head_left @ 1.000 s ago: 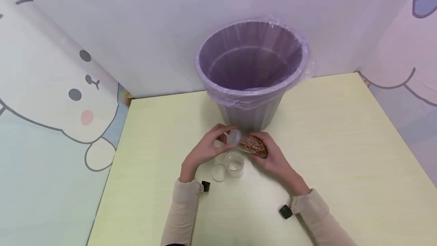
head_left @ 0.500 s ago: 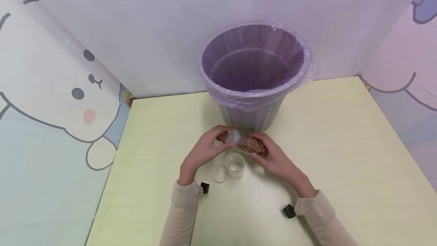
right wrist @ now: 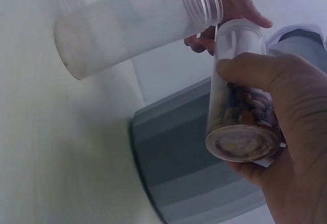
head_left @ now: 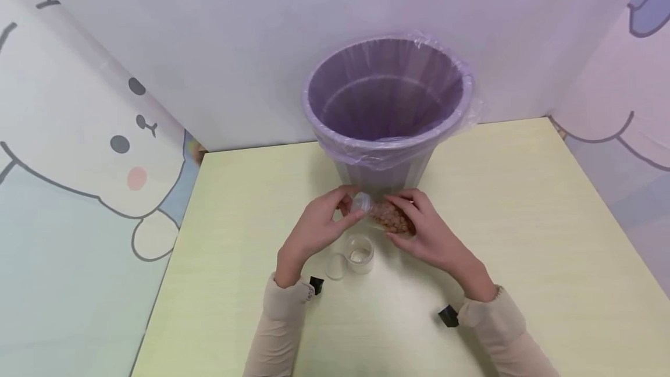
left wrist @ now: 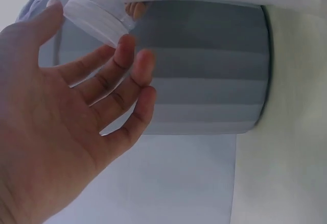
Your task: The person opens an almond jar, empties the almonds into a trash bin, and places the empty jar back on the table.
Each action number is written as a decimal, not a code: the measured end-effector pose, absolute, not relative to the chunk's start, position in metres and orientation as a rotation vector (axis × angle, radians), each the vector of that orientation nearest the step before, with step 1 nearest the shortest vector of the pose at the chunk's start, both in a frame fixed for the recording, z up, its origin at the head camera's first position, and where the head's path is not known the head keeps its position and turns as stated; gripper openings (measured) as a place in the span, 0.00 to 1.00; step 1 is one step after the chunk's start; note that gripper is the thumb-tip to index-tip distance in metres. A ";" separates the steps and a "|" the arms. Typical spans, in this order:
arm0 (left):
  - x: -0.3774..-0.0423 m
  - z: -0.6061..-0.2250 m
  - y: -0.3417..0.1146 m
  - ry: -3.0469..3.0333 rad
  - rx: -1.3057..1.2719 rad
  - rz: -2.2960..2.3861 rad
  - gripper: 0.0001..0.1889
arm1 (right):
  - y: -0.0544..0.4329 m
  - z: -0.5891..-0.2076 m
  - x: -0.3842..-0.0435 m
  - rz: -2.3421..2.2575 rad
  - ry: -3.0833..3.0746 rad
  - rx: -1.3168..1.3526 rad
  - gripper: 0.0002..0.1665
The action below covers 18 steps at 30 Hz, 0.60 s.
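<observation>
In the head view my left hand (head_left: 311,234) pinches a translucent screw lid (head_left: 361,205) between thumb and fingertips, at the mouth of a clear plastic jar (head_left: 388,217). My right hand (head_left: 431,240) grips that jar, which lies tilted toward the left hand. Reddish-brown nut-like pieces (right wrist: 248,106) gather at its base end in the right wrist view, where my thumb crosses the wall. Below the hands a second clear jar (head_left: 360,263) stands upright with its threaded mouth uncovered. A clear round lid (head_left: 335,266) lies on the table just left of it.
A tall grey bin (head_left: 384,176) with a translucent purple liner (head_left: 377,159) stands right behind the hands. The pale yellow table (head_left: 246,191) meets a plain wall (head_left: 235,63) at the back. Cartoon-printed panels (head_left: 63,132) flank both sides. Small black blocks (head_left: 448,316) sit by the cuffs.
The held jar and lid have risen slightly, away from the standing jar. My right hand has shifted its fingers on the jar, and its forearm has swung a little to the right.
</observation>
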<state>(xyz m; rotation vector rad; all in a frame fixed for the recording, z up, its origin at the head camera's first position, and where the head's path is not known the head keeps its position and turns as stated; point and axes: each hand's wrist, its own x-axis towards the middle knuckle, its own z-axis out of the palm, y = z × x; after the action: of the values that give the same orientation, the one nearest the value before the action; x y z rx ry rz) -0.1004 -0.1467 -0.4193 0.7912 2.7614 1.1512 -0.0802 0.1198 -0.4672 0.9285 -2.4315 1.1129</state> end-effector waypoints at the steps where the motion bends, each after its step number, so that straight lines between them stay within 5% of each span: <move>1: -0.101 -0.419 -0.146 2.754 0.801 1.146 0.26 | 0.121 -0.466 -0.081 1.093 -2.421 0.930 0.47; 9: -0.098 -0.417 -0.146 2.647 0.861 1.110 0.36 | 0.133 -0.458 -0.085 0.992 -2.458 0.932 0.46; 18: -0.097 -0.419 -0.144 2.675 0.802 1.144 0.29 | 0.136 -0.451 -0.083 0.886 -2.451 0.942 0.45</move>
<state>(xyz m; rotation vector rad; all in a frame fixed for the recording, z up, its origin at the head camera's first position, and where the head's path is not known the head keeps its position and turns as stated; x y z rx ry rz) -0.0969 -0.1443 -0.4185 0.8020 2.6753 1.1439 -0.0829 0.1362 -0.4508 0.9417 -2.4514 0.8858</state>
